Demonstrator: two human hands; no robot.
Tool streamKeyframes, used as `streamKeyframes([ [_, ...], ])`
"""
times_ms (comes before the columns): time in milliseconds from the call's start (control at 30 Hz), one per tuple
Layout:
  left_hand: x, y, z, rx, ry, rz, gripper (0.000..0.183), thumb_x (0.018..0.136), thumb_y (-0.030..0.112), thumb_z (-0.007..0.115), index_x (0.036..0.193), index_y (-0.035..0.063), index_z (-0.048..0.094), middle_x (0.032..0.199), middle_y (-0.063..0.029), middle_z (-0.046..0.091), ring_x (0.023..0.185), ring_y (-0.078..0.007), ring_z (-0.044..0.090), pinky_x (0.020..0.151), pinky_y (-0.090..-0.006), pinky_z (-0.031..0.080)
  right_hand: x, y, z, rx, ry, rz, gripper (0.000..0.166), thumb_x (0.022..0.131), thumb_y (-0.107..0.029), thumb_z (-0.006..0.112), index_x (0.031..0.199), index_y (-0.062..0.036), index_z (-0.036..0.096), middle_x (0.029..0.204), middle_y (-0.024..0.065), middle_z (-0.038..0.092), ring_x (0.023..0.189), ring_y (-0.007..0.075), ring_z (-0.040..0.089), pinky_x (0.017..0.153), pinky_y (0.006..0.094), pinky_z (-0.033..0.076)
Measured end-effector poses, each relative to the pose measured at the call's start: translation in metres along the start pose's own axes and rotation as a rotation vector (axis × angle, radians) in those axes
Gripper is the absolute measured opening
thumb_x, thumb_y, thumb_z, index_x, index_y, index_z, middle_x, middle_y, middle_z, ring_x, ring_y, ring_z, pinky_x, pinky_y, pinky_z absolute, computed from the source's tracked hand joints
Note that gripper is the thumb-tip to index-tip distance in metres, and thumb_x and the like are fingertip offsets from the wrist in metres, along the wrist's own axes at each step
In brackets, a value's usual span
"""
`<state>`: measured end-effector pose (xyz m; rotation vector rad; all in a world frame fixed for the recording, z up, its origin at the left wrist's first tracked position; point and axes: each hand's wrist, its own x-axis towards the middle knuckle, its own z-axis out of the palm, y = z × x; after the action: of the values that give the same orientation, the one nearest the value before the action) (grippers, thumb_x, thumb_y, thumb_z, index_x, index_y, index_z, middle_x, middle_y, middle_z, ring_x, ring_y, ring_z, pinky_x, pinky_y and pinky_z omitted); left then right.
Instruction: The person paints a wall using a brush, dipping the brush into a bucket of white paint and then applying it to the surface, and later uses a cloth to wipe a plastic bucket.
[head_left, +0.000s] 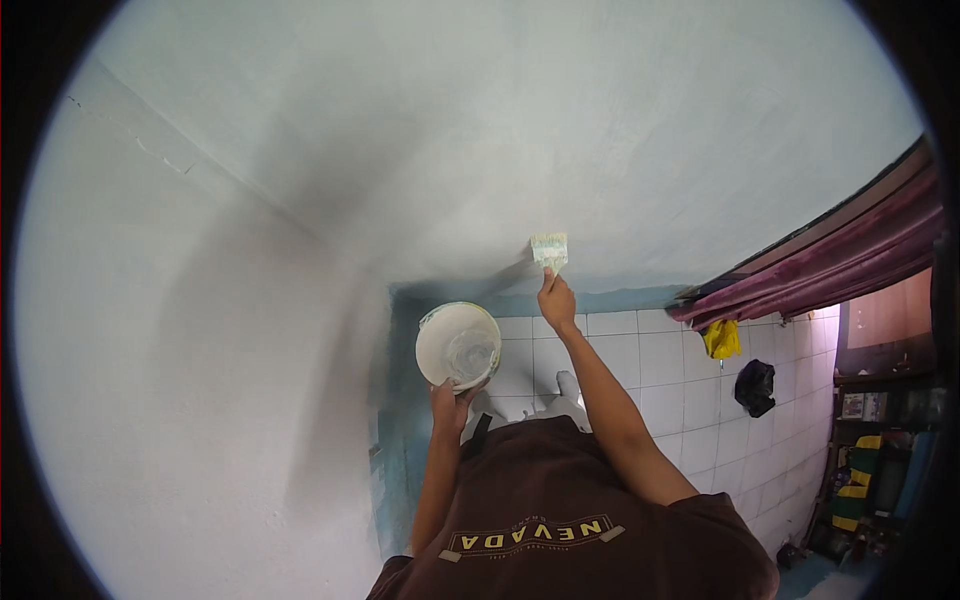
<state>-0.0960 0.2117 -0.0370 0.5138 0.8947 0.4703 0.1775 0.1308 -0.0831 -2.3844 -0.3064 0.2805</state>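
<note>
My right hand (557, 300) grips the handle of a wide flat paintbrush (550, 249), its bristles pointing up against or close to the whitish wall (637, 172). Pale paint coats the brush's ferrule. Lower and to the left, my left hand (452, 405) holds a white plastic bucket (435, 349) by its near rim. The bucket's mouth faces up, with whitish paint at the bottom and smears on the rim. Below the whitish coat, a blue-green strip of wall (600, 301) runs along the floor and continues down the left side of it.
White floor tiles (660, 360) lie beneath me. To the right hang a maroon curtain (847, 255) and a yellow plastic bag (722, 340); a black plastic bag (755, 388) is nearby. A dark shelf (874, 384) with various items stands far right. A crack (161, 156) marks the left wall.
</note>
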Motion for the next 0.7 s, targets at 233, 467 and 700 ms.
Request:
streamKeyframes([
  [233,0.025,-0.011,-0.013,-0.075,-0.185,-0.128,0.056,0.094,-0.005,0.036,0.147,0.0072,0.025,0.145,-0.0248,0.037,0.127,-0.0478,0.050,0.093,-0.0620,0.058,0.008,0.078,0.002,0.370,-0.115,0.457,0.045,0.102,-0.037,0.051,0.085,0.0033,0.062,0.065,0.0071,0.056,0.055,0.0152,0.057,0.045,0.0319,0.046],
  [467,0.021,0.002,-0.053,-0.007,-0.070,-0.063,0.050,0.097,0.000,0.033,0.147,0.0060,0.024,0.145,-0.0261,0.039,0.125,-0.0476,0.052,0.096,-0.0626,0.056,-0.020,-0.095,-0.128,0.846,-0.201,0.240,0.044,0.106,-0.036,0.044,0.089,-0.0003,0.063,0.059,-0.0015,0.046,0.051,0.0106,0.043,0.048,0.0285,0.037],
  [700,0.013,0.007,-0.032,-0.005,-0.147,-0.151,0.057,0.095,-0.004,0.035,0.148,0.0114,0.020,0.147,-0.0236,0.036,0.127,-0.0472,0.051,0.097,-0.0634,0.055,-0.032,-0.131,-0.182,0.718,-0.014,-0.179,0.050,0.108,-0.043,0.040,0.088,-0.0015,0.060,0.057,-0.0014,0.044,0.052,0.0094,0.044,0.050,0.0269,0.037],
])
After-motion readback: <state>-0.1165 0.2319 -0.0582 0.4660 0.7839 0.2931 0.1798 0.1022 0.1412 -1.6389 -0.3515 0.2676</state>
